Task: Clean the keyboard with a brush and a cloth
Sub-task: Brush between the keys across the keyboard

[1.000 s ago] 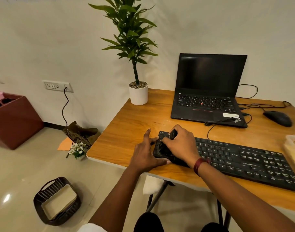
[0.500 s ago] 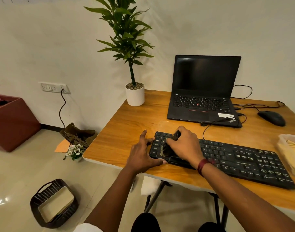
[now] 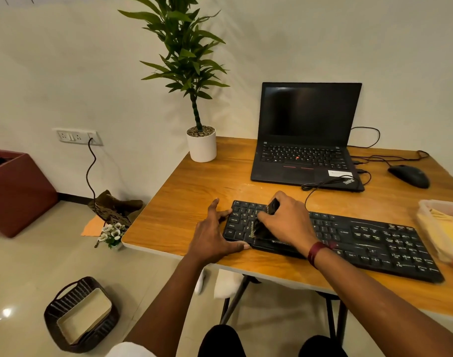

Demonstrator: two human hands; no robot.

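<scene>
Your left hand [image 3: 215, 235] lies on the worktop [image 3: 174, 215] with its fingers spread and straight. They press against the left end of the keyboard [image 3: 362, 240], which sits along the front edge, in front of the laptop [image 3: 305, 140]. Brace firmly there so the board cannot slide as you sweep.

Just to the right, the brush [image 3: 259, 226] sits bristles-down on the leftmost letter keys. Your right hand [image 3: 288, 222] has its fingers curled tight round the black handle. Tilt the bristles so they reach into the gaps between rows. Use short, light strokes towards the near edge, so dust leaves the board rather than settling deeper.

I judge that only this left block is in hand. The long stretch of keys to the right, number pad included, waits, so work across row by row. The yellow cloth [image 3: 447, 230] lies in a clear tub [image 3: 423, 208] at the far right, near the keyboard's end, ready for wiping afterwards.
</scene>
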